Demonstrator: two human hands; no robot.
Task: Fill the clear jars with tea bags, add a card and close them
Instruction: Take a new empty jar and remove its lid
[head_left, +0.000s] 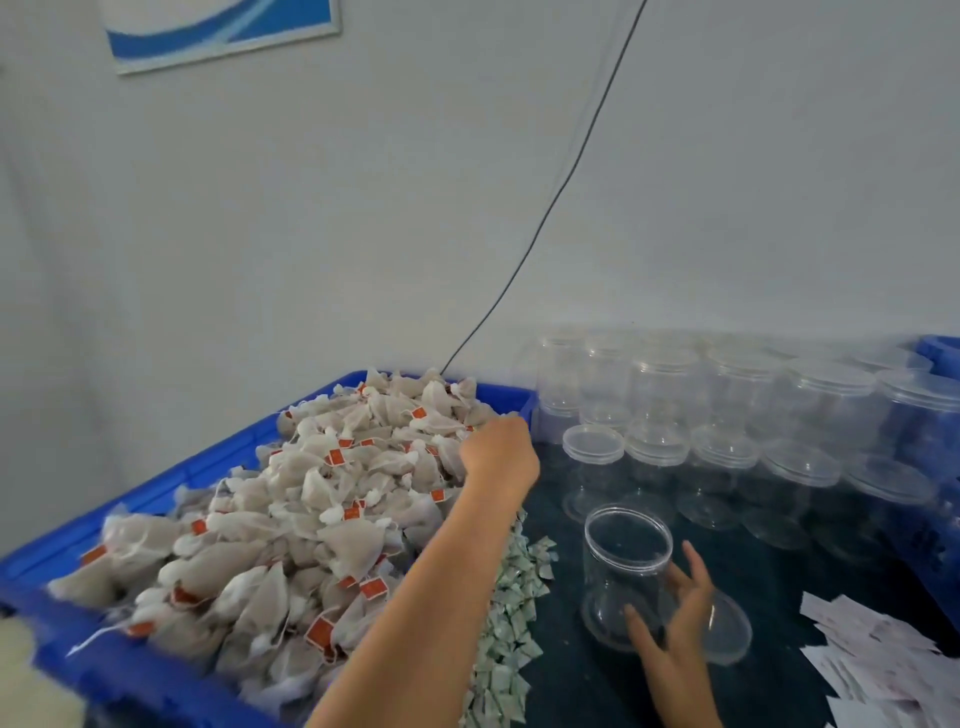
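Left hand (500, 453) reaches over the heap of tea bags (291, 499) in the blue crate (156, 467), fingers curled down into the pile; whether they hold a bag is hidden by the hand's back. Right hand (675, 618), fingers spread wide, steadies the open clear jar (626, 571), upright on the dark table, empty, to the right of and nearer than the left hand. A loose lid (732, 631) lies behind the right hand, cards (878, 649) far right, cut off.

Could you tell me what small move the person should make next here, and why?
Probably carry a handful of tea bags across to the open jar: the left hand is in the pile, and the right hand steadies the empty, lidless jar.
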